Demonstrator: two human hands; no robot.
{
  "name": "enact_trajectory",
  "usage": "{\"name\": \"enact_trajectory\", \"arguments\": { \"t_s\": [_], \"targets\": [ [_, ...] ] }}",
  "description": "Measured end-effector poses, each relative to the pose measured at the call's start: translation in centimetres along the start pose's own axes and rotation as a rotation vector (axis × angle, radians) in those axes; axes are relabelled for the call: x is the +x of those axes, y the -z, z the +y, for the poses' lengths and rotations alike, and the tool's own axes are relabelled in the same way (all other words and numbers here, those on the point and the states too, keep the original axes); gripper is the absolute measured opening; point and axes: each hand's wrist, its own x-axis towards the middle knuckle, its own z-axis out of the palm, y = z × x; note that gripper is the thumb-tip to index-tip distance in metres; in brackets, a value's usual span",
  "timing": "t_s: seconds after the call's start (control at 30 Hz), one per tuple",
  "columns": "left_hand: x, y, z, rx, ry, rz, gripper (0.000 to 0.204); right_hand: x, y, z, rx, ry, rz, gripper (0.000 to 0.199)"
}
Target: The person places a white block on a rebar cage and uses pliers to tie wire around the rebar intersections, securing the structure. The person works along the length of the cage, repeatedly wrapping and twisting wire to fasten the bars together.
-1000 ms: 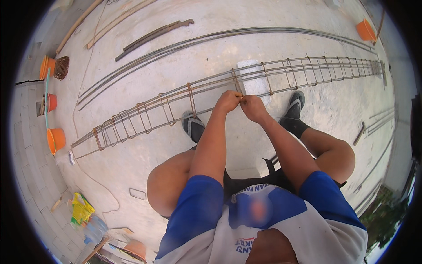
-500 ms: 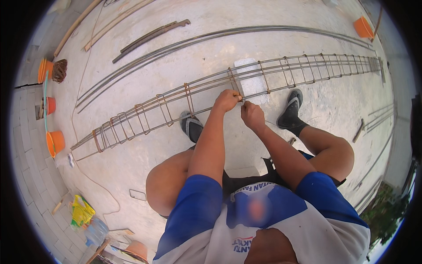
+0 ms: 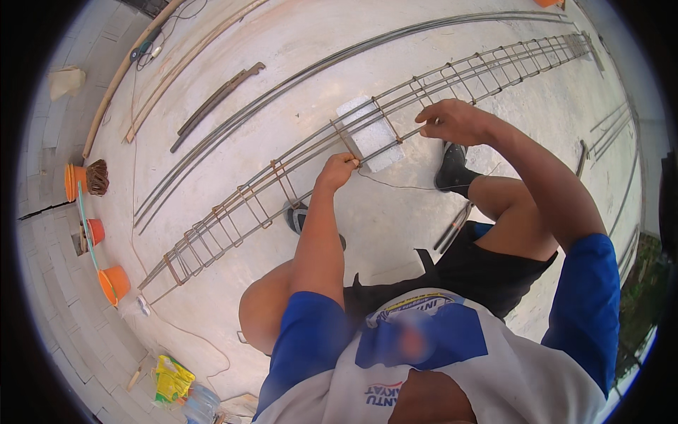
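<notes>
A long rebar cage of steel bars and square stirrups stretches diagonally across the floor before me. My left hand is closed around a stirrup's near corner, where it meets the lower bar. A thin tie wire trails rightward from that spot; whether my fingers also pinch it is hidden. My right hand hovers at the cage farther right, thumb and fingers apart, with nothing visible in it. Beneath the cage, between my hands, a pale block props it up.
Pincers lie on the floor by my right knee. Loose long bars run beyond the cage, with a dark metal tool past them. Orange buckets, a yellow bag and a water jug line the left wall.
My right hand has left my left hand, moved to the right and opened. The left hand stays at the stirrup corner. The view has tilted, and the wire and pincers show more fully.
</notes>
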Motion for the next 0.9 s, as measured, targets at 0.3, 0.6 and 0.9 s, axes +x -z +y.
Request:
{"name": "enact_trajectory", "arguments": {
  "t_s": [0.3, 0.6, 0.9],
  "targets": [
    [-0.7, -0.5, 4.7, 0.010, 0.160, -0.075, 0.032, -16.8, -15.2, 25.2, 0.471, -1.079, 0.429, 0.038],
    [0.0, 0.8, 5.2, -0.041, 0.323, -0.185, 0.030, -14.9, -30.5, 23.5, 0.646, -1.270, 0.212, 0.039],
    [0.3, 0.4, 5.0, -0.016, 0.288, -0.181, 0.031, -16.3, -32.9, 23.8, 0.839, -1.300, 0.319, 0.041]
  ]
}}
